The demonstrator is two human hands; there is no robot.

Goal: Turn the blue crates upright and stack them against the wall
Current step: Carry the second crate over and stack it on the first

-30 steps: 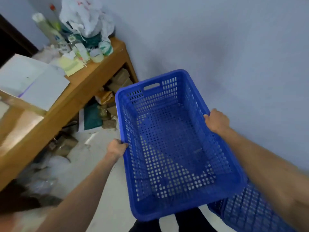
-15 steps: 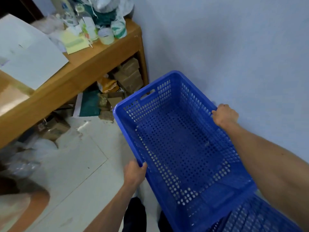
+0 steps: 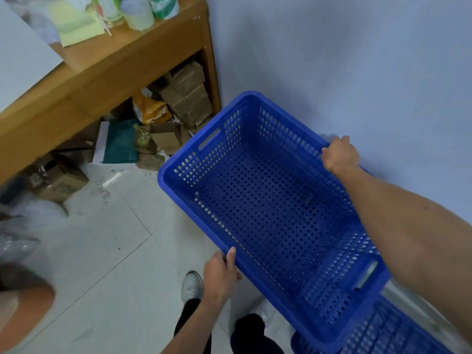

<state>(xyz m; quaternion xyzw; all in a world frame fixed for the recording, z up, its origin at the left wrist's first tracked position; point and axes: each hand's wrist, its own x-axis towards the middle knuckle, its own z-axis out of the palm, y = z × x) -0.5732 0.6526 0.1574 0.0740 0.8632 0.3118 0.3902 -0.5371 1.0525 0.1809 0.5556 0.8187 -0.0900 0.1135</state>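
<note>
- Wall [image 3: 357, 60], pale blue, one, filling the far right of the scene.
- Floor [image 3: 107, 251], light tiles, scuffed near the desk.
- Desk [image 3: 84, 80], wooden, one, at far left, its right leg close to the wall; on top, blurred at the upper edge, one white sheet [image 3: 20, 60], one yellow-green paper [image 3: 76, 29], and several pale containers [image 3: 138, 11], number not clear.
- Blue crates, two in view. Upper crate [image 3: 268, 200] upright, open side up, empty, perforated walls and base, tilted with the far corner toward the wall; two slot handles visible, one in each short end. Held off the floor just beside the wall, right of the desk. Second crate [image 3: 388, 330] below it at near right, only a part showing past the frame edge, partly covered by the upper crate; whether the two touch cannot be told.
- Forearms, two, bare, reaching in from the near edge.
- Clutter under the desk: a pile of brown cardboard boxes [image 3: 186, 98], exact count unclear, one orange bag [image 3: 153, 111], one dark green flat item [image 3: 120, 144], one more box [image 3: 58, 180] further left.
- Right hand [image 3: 339, 154] clenched over the crate's long rim on the wall side.
- Left hand [image 3: 222, 272] grasping the opposite long rim, thumb lying up along the edge.
- Shoes, two, white; left one [image 3: 191, 284] plain to see, right one mostly hidden under the crate.
</note>
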